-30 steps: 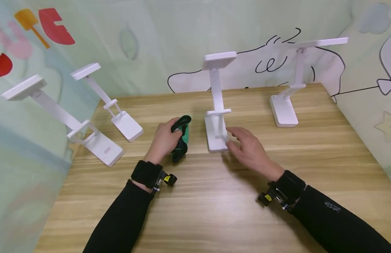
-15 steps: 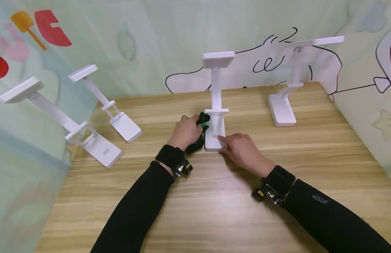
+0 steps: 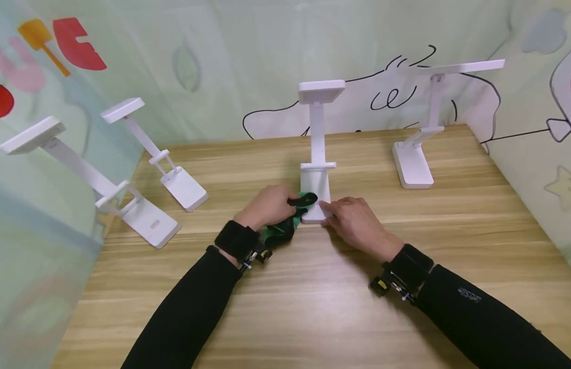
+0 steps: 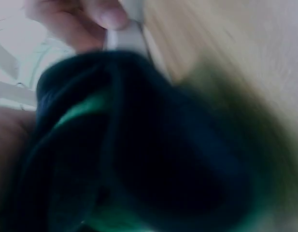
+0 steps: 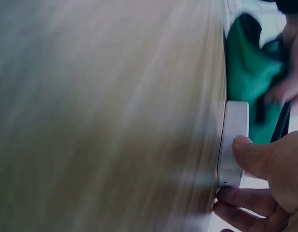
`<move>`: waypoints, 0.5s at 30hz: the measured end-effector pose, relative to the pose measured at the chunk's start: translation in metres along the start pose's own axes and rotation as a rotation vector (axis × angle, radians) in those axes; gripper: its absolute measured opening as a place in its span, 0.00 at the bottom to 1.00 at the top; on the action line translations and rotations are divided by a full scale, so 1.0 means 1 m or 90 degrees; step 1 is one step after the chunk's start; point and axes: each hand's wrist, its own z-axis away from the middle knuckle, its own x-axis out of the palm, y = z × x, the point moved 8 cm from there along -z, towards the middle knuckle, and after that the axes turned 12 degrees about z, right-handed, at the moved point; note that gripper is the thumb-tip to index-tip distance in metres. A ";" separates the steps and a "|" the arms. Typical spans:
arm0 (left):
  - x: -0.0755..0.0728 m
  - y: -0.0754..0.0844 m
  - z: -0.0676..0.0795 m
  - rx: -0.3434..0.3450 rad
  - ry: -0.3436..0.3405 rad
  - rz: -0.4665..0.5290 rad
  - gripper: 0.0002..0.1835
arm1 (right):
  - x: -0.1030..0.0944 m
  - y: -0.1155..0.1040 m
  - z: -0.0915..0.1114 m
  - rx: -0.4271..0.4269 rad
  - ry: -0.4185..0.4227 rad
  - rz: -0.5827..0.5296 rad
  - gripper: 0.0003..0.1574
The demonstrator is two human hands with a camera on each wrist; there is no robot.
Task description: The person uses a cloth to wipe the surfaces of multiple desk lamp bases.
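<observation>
Walls of pale green, printed with cartoon shapes and line drawings, rise behind the middle lamp and to either side of it. A wood-grain desk carries the middle lamp and spreads well out in front of it. Three more white lamps stand on the desk around it: the front left lamp and the back left lamp well to its left, the right lamp well to its right and a little farther back.

Two arms reach in from the front, the left sleeve from the middle lamp's near left, the right sleeve from its near right, both black. Black wristbands with small cameras sit in front of the middle lamp, one to each side. The right hand holds the right front part of the middle lamp's base, thumb on its upper edge, fingers at its side. The left hand, just left of that base, grips a bunched green-and-black cloth. The cloth sits at the base's left edge, its far end overlapping the base.
</observation>
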 end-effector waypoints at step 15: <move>-0.022 -0.016 -0.013 -0.071 0.172 -0.024 0.23 | 0.003 0.004 0.002 -0.011 -0.018 -0.006 0.30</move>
